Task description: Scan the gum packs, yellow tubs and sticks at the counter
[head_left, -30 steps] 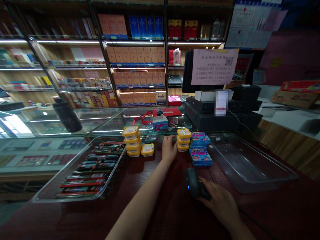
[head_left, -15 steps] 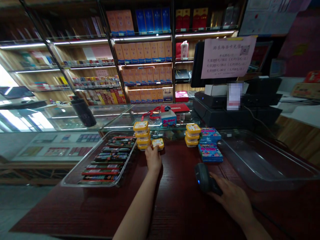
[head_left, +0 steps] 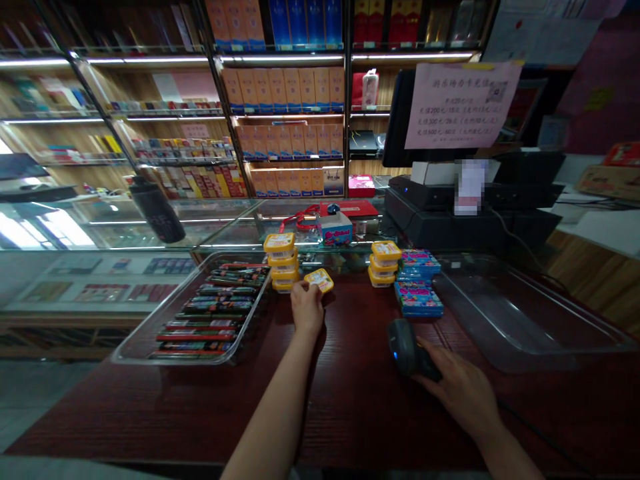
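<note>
- A dark-red worktop (head_left: 350, 413) carried the goods before lit shelves.
- The clear tray (head_left: 133, 345) of slim sticks stood left of the tubs.
- A dark scanner (head_left: 403, 348) filled the right hand's (head_left: 457, 387) closed grip; a steady wrist seemed best.
- The left stack of yellow tubs (head_left: 281, 263), just beside the left hand (head_left: 307, 310), called for clearance.
- That hand's grip, nearly closed, pinched the near edge of one loose yellow tub (head_left: 320, 280), slightly tilted; a light, square hold looked wisest.
</note>
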Tool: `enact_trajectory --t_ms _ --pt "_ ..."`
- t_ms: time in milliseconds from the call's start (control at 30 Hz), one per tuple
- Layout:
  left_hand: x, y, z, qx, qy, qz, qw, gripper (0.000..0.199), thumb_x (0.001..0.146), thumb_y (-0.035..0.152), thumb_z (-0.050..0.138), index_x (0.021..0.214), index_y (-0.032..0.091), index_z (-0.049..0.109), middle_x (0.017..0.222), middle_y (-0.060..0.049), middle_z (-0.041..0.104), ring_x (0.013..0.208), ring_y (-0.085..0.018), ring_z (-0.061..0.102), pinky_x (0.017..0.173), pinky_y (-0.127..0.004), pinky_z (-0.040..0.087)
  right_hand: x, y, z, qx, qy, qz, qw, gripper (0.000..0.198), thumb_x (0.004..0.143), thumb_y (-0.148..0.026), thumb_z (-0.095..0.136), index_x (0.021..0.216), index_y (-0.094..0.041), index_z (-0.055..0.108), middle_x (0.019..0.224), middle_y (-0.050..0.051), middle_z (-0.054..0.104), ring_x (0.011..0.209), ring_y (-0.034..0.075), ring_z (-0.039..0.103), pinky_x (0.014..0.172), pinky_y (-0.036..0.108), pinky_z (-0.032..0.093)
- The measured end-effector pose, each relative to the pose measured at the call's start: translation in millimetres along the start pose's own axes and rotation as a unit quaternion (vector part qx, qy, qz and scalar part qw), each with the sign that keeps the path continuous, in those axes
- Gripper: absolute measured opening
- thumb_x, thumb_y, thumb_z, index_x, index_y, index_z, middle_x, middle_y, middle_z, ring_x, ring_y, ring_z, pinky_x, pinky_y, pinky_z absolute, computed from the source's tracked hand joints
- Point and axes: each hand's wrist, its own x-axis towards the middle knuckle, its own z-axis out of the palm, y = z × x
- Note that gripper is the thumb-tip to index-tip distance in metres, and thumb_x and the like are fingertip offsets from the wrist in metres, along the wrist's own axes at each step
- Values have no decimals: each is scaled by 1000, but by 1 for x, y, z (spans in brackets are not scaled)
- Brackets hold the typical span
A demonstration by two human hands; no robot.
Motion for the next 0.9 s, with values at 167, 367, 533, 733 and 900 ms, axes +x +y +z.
enact_trajectory --t_ms 167,367,533,733,900 --pt "-1 -8 4 -88 24 1 996 36 72 16 64 107 20 55 123 -12 40 120 -28 43 100 -42 38 0 -2 -1 -7 -12 1 1000 48 85 -42 55 128 -21 47 110 8 68 92 22 67 69 30 53" --pt "12 -18 13 -53 -36 -25 998 32 75 8 54 106 16 57 115 -15 51 108 -28 52 93 -41 42 0 -4 -3 -17 -2 4 1000 47 85 -42 55 126 -20 49 106 9 69 89 22 67 69 30 52" --pt "11 -11 6 -20 -31 -9 999 17 78 9 49 88 19 59 104 -10 53 96 -24 55 84 -35 45 0 -5 -4 -38 -13 3 999 47 86 -42 55 126 -19 49 105 9 69 88 23 67 67 32 52" --pt "4 -14 10 -135 -38 1 990 25 67 11 66 87 21 56 122 -10 44 122 -27 43 97 -40 39 0 -6 -5 -37 -17 11 999 47 85 -42 55 125 -19 50 106 9 68 89 23 67 69 32 52" --pt "12 -26 23 -286 -61 11 956 19 66 15 66 77 19 51 104 -5 55 109 -21 52 94 -39 41 3 -6 -6 -14 -23 33 999 47 84 -41 56 125 -20 50 109 9 68 91 24 66 71 33 52"
